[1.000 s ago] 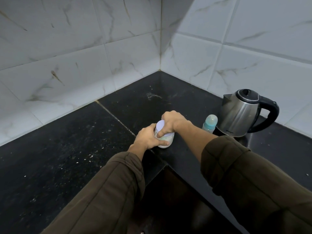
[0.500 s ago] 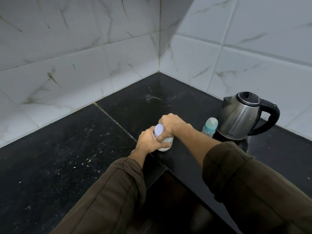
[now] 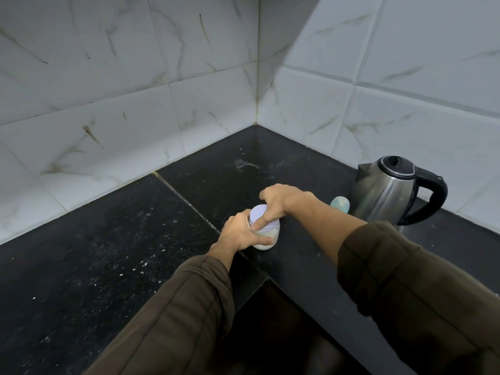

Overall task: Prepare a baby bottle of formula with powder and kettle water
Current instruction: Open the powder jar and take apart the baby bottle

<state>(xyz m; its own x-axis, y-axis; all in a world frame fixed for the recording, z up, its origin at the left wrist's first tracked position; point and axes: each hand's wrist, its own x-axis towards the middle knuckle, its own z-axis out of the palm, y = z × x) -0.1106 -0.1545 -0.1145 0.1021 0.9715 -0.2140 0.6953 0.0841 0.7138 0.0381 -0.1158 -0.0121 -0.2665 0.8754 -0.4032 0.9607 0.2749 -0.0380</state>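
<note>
The powder jar [image 3: 266, 234] stood upright on the black counter [image 3: 108, 266], close to the inner corner of its front edge. I could see pale powder through its clear wall, and a flat lavender lid [image 3: 262, 215] sat on top. My left hand [image 3: 240, 234] was wrapped around the jar's body from the left side, with the thumb laid across the lower front, so that hand was grasping the jar. My right hand [image 3: 281, 200] came over from the right and was closed on the lid, the thumb pressed down across its top and front rim and the other fingers curled behind it. I could not tell whether the lid was tight or already loosened.

Past my right forearm, the baby bottle [image 3: 340, 203] stood on the counter, only its teal, capped top showing. It was just beside the steel kettle [image 3: 389, 189], which stood on the right stretch of the counter with its black handle [image 3: 430, 196] pointing right and its lid shut. Both sleeves [image 3: 405, 280] were dark olive. Behind everything, white marbled wall tiles [image 3: 135, 90] met in a corner, and light specks were scattered over the counter's left slab.
</note>
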